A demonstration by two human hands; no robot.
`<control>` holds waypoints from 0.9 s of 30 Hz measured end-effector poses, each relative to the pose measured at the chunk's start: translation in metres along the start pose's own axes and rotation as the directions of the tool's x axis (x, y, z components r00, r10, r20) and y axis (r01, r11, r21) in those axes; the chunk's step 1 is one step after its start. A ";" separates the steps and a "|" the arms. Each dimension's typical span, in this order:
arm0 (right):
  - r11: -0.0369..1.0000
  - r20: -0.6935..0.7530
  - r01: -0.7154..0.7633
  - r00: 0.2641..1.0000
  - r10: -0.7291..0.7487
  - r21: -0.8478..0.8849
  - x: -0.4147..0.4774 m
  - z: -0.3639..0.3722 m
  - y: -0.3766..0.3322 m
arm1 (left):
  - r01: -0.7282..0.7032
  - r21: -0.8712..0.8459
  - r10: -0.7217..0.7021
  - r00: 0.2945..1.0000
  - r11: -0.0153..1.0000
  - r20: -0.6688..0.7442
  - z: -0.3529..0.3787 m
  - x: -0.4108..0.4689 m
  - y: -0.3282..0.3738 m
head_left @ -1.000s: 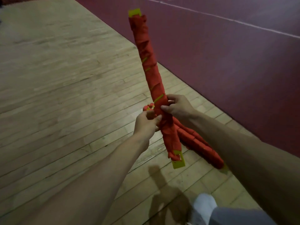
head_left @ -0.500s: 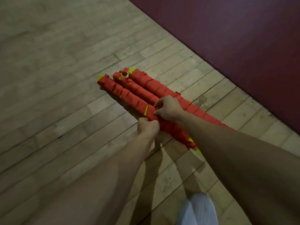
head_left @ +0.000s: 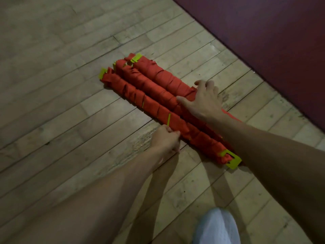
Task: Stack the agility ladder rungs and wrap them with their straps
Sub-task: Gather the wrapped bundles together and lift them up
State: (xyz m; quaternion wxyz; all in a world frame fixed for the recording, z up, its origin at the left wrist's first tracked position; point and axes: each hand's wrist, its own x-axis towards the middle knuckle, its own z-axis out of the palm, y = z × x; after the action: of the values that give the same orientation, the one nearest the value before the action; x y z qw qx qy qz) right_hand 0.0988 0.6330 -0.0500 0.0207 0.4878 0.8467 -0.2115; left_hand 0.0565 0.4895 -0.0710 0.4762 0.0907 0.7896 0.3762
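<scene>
Left hand (head_left: pixel 165 139) and right hand (head_left: pixel 204 101) at strap-wrapped rungs (head_left: pixel 149 88)

Both arms outstretched — left hand (head_left: pixel 165 139) curled tight, right hand (head_left: pixel 204 99) splayed flat

This looks like an indoor sports hall. The floor (head_left: pixel 70 85) is pale hardwood laid in narrow strips, scuffed and dull with wear, as on a ball court. At the upper right it meets a dark maroon surface (head_left: pixel 272 41) along a straight diagonal boundary. Training gear lies on the boards: three wrapped ladder bundles (head_left: pixel 151 92), red strapping wound round flat yellow-green rungs (head_left: pixel 232 160).
</scene>
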 end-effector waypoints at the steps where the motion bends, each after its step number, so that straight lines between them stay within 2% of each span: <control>1: 0.999 0.055 -0.028 0.998 0.027 0.026 0.005 -0.001 -0.001 | -0.008 -0.007 0.008 0.998 1.000 -0.055 -0.008 0.000 0.002; 3: 0.999 0.122 -0.050 0.991 0.047 0.019 0.012 0.001 -0.002 | 0.000 -0.078 -0.018 0.972 0.997 -0.236 -0.022 0.005 0.009; 5: 0.999 0.113 -0.043 0.993 0.044 -0.008 0.014 0.003 -0.005 | 0.037 -0.220 -0.110 0.938 0.975 -0.328 -0.030 0.014 0.021; 9: 0.995 0.187 -0.053 0.982 0.038 0.079 0.007 0.010 -0.008 | 0.165 -0.434 -0.320 0.894 0.886 -0.313 -0.035 0.026 0.036; 12: 0.973 0.263 -0.073 0.965 0.012 0.221 -0.001 0.018 -0.013 | 0.190 -0.588 -0.380 0.899 0.787 -0.218 -0.052 0.026 0.029; 15: 0.941 0.310 -0.086 0.950 -0.021 0.328 -0.015 0.030 -0.027 | 0.159 -0.686 -0.392 0.899 0.710 -0.197 -0.066 0.016 0.013; 19: 0.927 0.343 -0.080 0.938 -0.055 0.367 -0.034 0.052 -0.061 | 0.036 -0.658 -0.394 0.825 0.752 -0.406 -0.084 0.004 -0.018; 24: 0.930 0.403 -0.097 0.913 -0.058 0.354 -0.059 0.069 -0.100 | -0.025 -0.661 -0.375 0.807 0.750 -0.456 -0.117 -0.010 -0.046; 27: 0.916 0.449 -0.091 0.888 -0.103 0.391 -0.076 0.074 -0.123 | -0.036 -0.797 -0.428 0.829 0.603 -0.361 -0.137 -0.019 -0.057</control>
State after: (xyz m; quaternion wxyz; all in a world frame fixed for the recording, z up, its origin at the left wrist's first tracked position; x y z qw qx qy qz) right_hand 0.0232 0.4890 -0.0576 0.1198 0.4147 0.7572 -0.4901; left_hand -0.0330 0.3705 -0.0609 0.2762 -0.3196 0.6508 0.6309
